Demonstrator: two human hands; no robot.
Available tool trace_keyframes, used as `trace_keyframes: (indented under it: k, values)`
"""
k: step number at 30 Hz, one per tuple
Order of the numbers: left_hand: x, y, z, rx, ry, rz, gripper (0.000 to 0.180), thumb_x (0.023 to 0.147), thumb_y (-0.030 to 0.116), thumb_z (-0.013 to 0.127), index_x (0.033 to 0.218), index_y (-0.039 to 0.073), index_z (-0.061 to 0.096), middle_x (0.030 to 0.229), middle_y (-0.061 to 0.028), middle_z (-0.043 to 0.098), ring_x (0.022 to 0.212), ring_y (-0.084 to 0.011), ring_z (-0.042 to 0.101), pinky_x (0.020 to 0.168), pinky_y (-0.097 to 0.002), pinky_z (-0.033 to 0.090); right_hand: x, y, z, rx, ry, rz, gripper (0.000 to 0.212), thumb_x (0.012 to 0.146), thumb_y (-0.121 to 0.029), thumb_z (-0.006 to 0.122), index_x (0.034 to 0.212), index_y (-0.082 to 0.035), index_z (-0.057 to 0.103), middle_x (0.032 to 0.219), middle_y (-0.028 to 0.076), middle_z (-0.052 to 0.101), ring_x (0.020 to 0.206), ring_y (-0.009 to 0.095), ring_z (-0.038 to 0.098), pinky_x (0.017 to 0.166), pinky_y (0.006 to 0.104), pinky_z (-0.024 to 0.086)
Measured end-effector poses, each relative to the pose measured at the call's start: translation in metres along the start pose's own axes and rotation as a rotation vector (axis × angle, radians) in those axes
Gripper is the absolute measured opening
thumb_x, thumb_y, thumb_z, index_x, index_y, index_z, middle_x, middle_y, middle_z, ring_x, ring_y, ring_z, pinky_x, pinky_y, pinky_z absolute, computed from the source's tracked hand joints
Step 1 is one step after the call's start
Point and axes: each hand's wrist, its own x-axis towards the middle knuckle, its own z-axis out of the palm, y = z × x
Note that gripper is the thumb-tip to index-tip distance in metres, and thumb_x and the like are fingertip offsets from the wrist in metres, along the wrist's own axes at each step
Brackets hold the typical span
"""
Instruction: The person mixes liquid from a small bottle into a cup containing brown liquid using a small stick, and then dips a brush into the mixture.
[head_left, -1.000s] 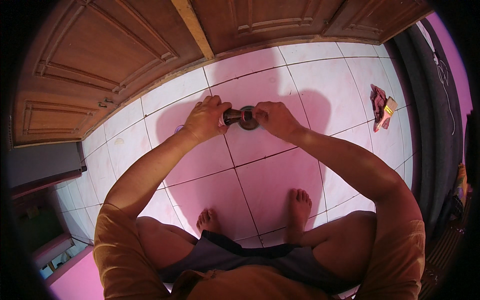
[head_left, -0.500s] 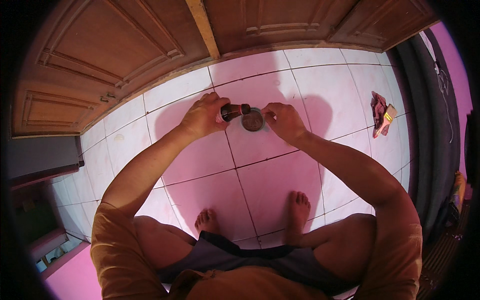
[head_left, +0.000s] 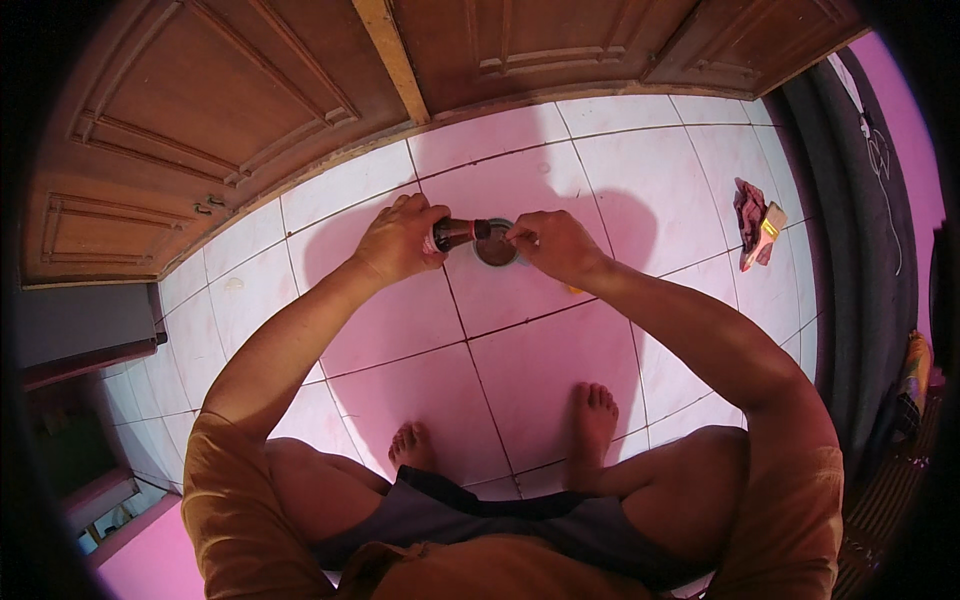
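Note:
My left hand (head_left: 402, 235) is wrapped round a dark brown glass bottle (head_left: 458, 234) with a pale red label. The bottle lies tipped almost level, its neck over the left part of a round grey-rimmed cup (head_left: 497, 263). Brownish contents show inside the cup, which sits on the tiled floor. At the cup's right rim, my right hand (head_left: 556, 243) has its fingers pinched together; what they hold is hidden. A small yellow bit (head_left: 572, 290) shows just below that hand.
On the right lies a flat paintbrush (head_left: 769, 233) over a crumpled dark red cloth (head_left: 748, 210). Brown panelled wooden doors (head_left: 230, 90) line the far side. My bare feet (head_left: 595, 420) rest on the white floor tiles (head_left: 400, 340). A dark grey upholstered piece (head_left: 850, 230) runs along the right.
The view has shifted slightly. The right hand's fingers now reach a little further over the cup's rim, and the yellow bit has come into sight below it. The bottle stays tipped.

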Motion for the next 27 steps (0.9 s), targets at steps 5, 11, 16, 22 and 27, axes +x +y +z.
trace_keyframes:
  k: [5,11,16,22,27]
  values:
    - [0.002,0.008,0.000,0.084,-0.052,-0.004,0.054,0.073,0.021,0.080,0.124,0.013,0.067,0.114,-0.0098,0.059,0.116,-0.0313,0.057,0.103,-0.0419,0.048,-0.002,0.008,-0.011,0.008,0.044,0.107,0.018,0.093,-0.016,0.064,0.100,-0.005,0.075,0.096,0.016,0.076,0.090,0.034,0.073,0.083,0.0421,0.059]
    - [0.002,0.015,0.001,0.220,-0.048,-0.013,0.056,0.073,0.022,0.082,0.125,0.013,0.067,0.111,-0.0105,0.058,0.115,-0.0305,0.057,0.100,-0.0431,0.048,0.002,0.009,-0.005,0.058,0.077,0.038,0.018,0.090,-0.015,0.064,0.098,-0.003,0.075,0.094,0.017,0.076,0.089,0.034,0.073,0.082,0.0421,0.058]
    - [0.004,0.022,0.001,0.268,-0.051,0.004,0.057,0.071,0.022,0.083,0.125,0.013,0.067,0.110,-0.0107,0.058,0.115,-0.0300,0.056,0.099,-0.0431,0.048,0.003,0.012,-0.005,0.073,0.094,0.022,0.016,0.087,-0.014,0.066,0.096,-0.003,0.075,0.092,0.017,0.075,0.086,0.035,0.073,0.080,0.0420,0.058]
    - [0.005,0.026,0.004,0.311,-0.044,0.006,0.058,0.069,0.021,0.085,0.124,0.013,0.068,0.111,-0.0107,0.058,0.115,-0.0302,0.056,0.099,-0.0428,0.049,0.004,0.012,-0.005,0.059,0.107,0.008,0.015,0.085,-0.012,0.068,0.094,-0.003,0.076,0.090,0.017,0.075,0.085,0.034,0.073,0.081,0.0417,0.058]
    - [0.007,0.026,0.003,0.299,-0.043,0.023,0.058,0.069,0.020,0.085,0.124,0.012,0.068,0.112,-0.0109,0.058,0.115,-0.0302,0.056,0.100,-0.0426,0.049,0.005,0.011,-0.004,0.052,0.093,0.038,0.015,0.085,-0.012,0.068,0.095,-0.003,0.076,0.092,0.017,0.076,0.086,0.033,0.074,0.082,0.0412,0.059]
